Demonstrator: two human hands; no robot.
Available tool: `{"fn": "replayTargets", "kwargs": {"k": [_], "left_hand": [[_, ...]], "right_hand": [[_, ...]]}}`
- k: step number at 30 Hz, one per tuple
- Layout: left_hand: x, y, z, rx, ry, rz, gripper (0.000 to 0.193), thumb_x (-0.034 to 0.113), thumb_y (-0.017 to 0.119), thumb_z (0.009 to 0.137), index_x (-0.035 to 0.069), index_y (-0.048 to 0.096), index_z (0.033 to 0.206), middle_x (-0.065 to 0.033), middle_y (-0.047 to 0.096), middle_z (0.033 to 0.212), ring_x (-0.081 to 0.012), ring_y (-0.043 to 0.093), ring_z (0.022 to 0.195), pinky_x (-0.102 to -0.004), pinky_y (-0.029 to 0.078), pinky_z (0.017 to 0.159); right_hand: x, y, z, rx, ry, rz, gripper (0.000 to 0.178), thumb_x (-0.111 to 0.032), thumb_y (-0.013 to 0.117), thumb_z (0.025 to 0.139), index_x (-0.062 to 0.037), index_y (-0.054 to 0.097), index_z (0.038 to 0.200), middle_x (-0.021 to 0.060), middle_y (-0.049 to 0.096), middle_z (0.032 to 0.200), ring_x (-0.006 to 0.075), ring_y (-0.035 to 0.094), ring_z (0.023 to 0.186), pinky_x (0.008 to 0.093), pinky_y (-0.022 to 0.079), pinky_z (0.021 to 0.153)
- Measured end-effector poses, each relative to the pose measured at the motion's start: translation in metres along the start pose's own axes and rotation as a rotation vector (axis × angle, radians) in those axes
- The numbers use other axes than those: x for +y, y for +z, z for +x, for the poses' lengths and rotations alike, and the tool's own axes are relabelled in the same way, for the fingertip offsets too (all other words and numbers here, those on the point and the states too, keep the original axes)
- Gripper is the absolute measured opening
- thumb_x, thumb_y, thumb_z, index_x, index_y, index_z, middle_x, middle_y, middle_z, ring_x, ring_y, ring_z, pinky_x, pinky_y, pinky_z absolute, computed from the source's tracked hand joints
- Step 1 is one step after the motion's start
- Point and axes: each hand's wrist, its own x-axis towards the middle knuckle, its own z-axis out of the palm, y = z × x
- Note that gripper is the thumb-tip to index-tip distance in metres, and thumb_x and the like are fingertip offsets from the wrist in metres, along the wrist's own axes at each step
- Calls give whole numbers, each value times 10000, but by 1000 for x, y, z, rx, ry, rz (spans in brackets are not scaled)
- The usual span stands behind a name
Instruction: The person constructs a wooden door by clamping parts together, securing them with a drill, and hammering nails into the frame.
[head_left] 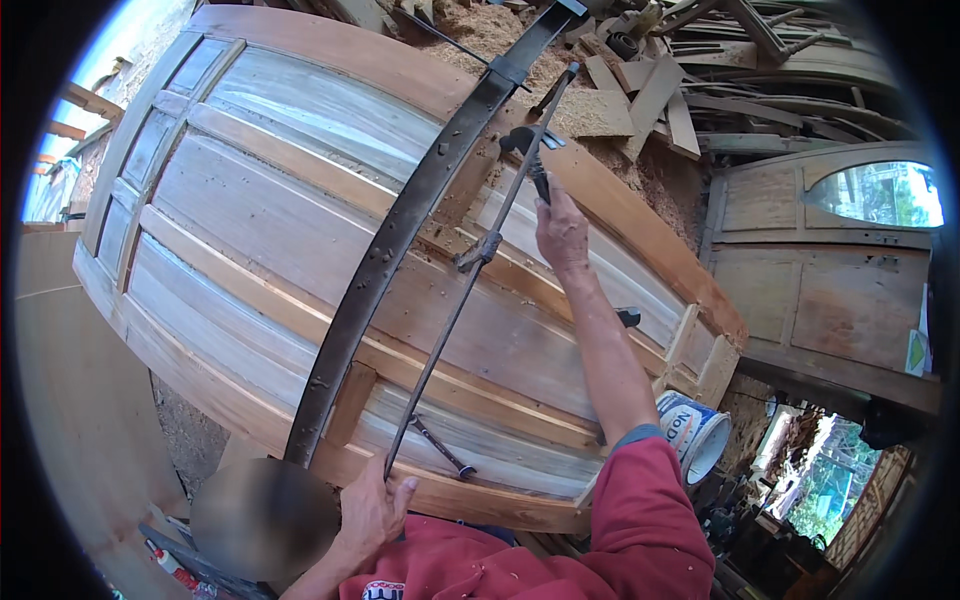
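A large panelled wooden door (290,200) lies flat in front of me. A long dark metal clamp bar (400,230) runs across it from the near edge to the far edge. Beside the bar lies a thin threaded steel rod (470,270). My left hand (372,510) grips the door's near edge at the rod's lower end. My right hand (560,228) reaches out over the door and is closed on a dark clamp handle (532,160) near the far edge. A small wrench (440,448) rests on the door near my left hand.
Wood offcuts and sawdust (620,90) pile up beyond the door. A second wooden door with an oval window (830,260) stands at the right. A white bucket (695,432) sits below the door's right end. Plywood (70,400) lies at the left.
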Motion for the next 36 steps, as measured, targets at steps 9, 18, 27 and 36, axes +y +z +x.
{"fn": "replayTargets", "kwargs": {"k": [9,18,27,36], "left_hand": [[-10,12,8,59,57,33,226,236,567,1008,36,524,1105,-207,620,642,-446,610,567,-546,450,519],[-18,15,2,50,49,73,226,220,599,986,25,516,1062,-183,568,570,-419,591,508,-523,439,472],[-19,13,4,12,17,78,195,191,608,975,28,541,1059,-188,614,635,-414,632,565,-507,474,512],[-27,16,3,35,58,49,216,197,628,959,19,528,1030,-196,599,614,-411,627,553,-508,466,500]], "right_hand": [[40,-3,40,-221,214,318,351,-357,530,1022,-53,588,1187,225,674,770,436,670,694,470,522,605],[71,-7,84,-440,-105,-164,335,-405,579,988,-106,622,1132,248,661,781,458,654,727,539,495,651],[62,-6,92,-525,-74,-194,298,-377,561,1003,-86,566,1067,268,648,768,471,651,754,556,477,668],[54,-8,87,-491,-102,-278,312,-406,532,1010,-95,561,1023,253,638,735,478,638,747,559,461,674]]}}
